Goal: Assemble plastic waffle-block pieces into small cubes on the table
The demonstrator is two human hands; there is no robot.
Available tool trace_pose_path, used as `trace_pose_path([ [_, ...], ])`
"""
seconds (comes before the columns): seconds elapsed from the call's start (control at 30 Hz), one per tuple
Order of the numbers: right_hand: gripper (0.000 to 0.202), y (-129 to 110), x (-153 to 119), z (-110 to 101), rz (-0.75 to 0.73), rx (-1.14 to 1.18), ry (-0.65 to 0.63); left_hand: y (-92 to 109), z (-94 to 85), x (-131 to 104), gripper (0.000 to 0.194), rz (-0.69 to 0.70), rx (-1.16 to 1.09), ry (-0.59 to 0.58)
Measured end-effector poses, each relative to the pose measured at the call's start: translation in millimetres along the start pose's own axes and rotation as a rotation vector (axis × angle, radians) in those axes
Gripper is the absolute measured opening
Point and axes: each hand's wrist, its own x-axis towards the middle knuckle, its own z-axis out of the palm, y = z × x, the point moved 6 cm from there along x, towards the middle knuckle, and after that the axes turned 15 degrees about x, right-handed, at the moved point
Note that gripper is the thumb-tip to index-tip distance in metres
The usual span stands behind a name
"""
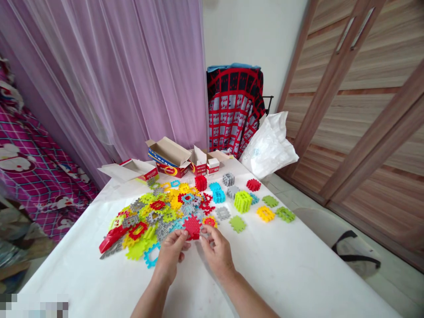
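Between my two hands, just above the near side of the pile, is a red square interlocking tile (191,226) with notched edges. The fingers of my left hand (172,249) pinch its lower left side. My right hand (216,249) grips its right side with thumb and fingertips. Beyond and to the left spreads a heap of loose tiles (155,216) in yellow, green, grey, red and blue. A blue frame tile (152,256) lies close to my left wrist. Right of the heap sit a grey tile (223,213) and a green tile (237,224).
Open cardboard boxes (170,154) line the table's far edge. Stacked tiles include a green block (243,202), a blue block (218,195) and a red stack (200,183). A white plastic bag (270,145) stands at the far right corner. A wooden wardrobe (357,101) rises on the right.
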Motion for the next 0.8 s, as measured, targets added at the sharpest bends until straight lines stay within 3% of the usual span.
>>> trace_pose_path([
  [0.27, 0.035, -3, -1, 2, -0.016, -0.033, -0.023, -8, 4.6, 2, 0.065, 0.055, 0.004, -0.08],
  [0.47, 0.054, -9, -4, 5, -0.079, -0.208, -0.085, -8, 5.7, 3, 0.056, 0.092, 0.031, -0.102],
  [0.8, 0.045, -12, -3, 2, -0.093, -0.38, -0.081, -10, 7.4, 1, 0.051, 0.093, 0.064, -0.094],
])
